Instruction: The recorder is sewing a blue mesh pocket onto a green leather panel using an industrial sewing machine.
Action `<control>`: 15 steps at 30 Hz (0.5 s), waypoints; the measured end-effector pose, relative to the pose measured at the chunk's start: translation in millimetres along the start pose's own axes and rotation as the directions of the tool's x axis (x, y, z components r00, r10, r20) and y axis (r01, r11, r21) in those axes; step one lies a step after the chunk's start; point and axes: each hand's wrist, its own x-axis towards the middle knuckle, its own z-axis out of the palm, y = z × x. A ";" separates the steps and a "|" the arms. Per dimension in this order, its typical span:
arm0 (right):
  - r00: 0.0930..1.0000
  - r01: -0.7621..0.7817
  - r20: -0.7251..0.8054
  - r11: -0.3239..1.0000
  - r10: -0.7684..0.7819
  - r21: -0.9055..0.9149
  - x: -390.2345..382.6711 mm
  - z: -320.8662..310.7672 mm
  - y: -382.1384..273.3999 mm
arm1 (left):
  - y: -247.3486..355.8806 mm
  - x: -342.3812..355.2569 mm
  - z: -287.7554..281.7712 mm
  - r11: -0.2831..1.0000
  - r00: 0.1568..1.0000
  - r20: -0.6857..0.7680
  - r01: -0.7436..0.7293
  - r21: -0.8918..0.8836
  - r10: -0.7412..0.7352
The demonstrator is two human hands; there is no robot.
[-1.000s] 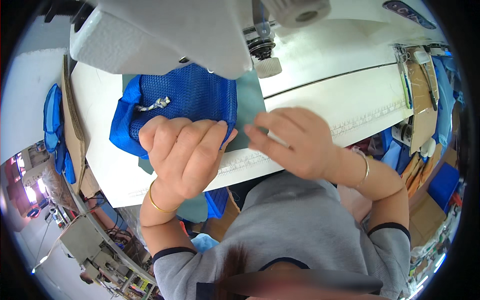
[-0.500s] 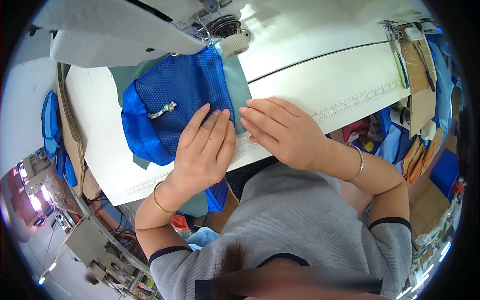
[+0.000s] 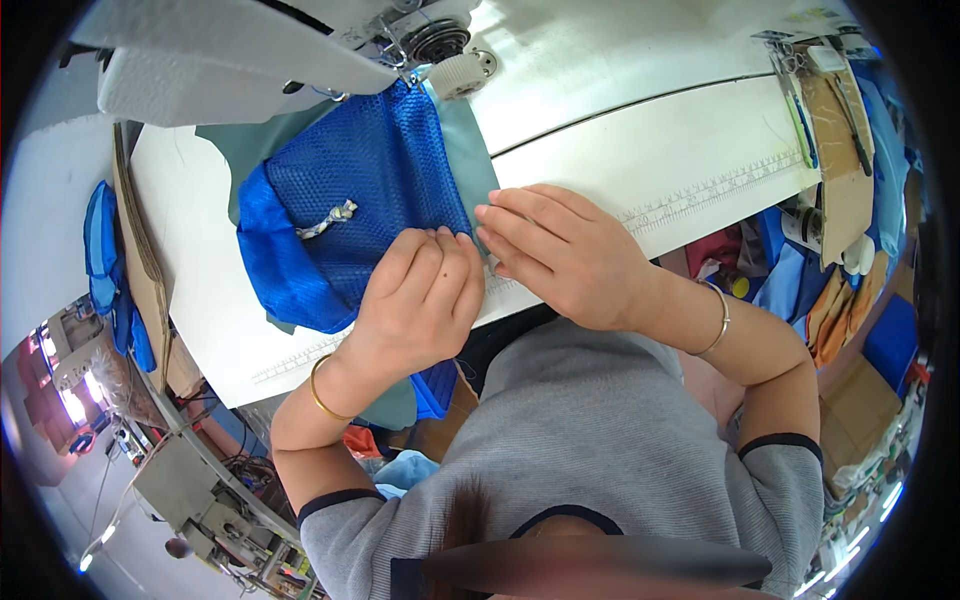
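A blue mesh fabric piece lies on a grey-green cloth on the white sewing table, running up under the presser foot of a white sewing machine. My left hand lies flat on the near edge of the blue mesh, fingers together and pressing down. My right hand rests beside it, fingertips pinching the edge of the grey-green cloth where it meets the mesh. A short white cord sticks out of the mesh.
A printed ruler strip runs along the table's front edge. Cardboard and tools lie at the right end. Blue fabric pieces hang at the left. Another machine stand is on the floor at lower left.
The fabric now reaches further up under the machine's foot. Both hands have shifted right along the fabric's near edge, the left one flattening out over the mesh.
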 end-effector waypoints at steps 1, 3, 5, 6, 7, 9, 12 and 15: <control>1.000 0.000 0.010 1.000 0.000 -0.005 0.9 -0.6 0.2 | 0.9 -0.2 0.4 1.000 1.000 -0.001 0.002 0.004 -0.002; 0.999 -0.033 0.003 0.999 0.033 0.007 7.4 -4.0 -3.1 | 4.6 -2.6 3.7 0.999 0.997 -0.058 0.050 -0.019 -0.051; 0.998 -0.060 -0.004 0.998 0.060 0.013 12.4 -6.0 -3.8 | 9.7 -5.0 7.8 0.996 0.993 -0.073 0.092 -0.020 -0.093; 0.997 -0.076 0.026 0.997 0.076 0.009 13.9 -6.5 -3.9 | 11.8 -6.4 7.5 0.991 0.988 -0.082 0.130 -0.029 -0.132; 0.994 -0.091 0.059 0.996 0.090 0.009 14.7 -6.3 -5.1 | 14.3 -7.8 1.2 0.990 0.986 -0.086 0.141 -0.025 -0.142; 0.994 -0.069 0.082 0.998 0.070 -0.014 16.0 -5.6 -5.3 | 13.8 -4.3 -16.3 0.963 0.978 0.070 0.205 -0.178 -0.195; 0.991 -0.044 0.121 0.996 0.052 -0.073 15.2 -9.1 -6.2 | -23.7 4.9 -28.2 0.880 0.959 0.115 0.284 -0.380 -0.259; 0.989 -0.020 0.143 0.995 0.035 -0.100 17.8 -8.6 -4.7 | -64.7 31.2 -15.9 0.927 0.987 0.024 0.156 -0.342 -0.158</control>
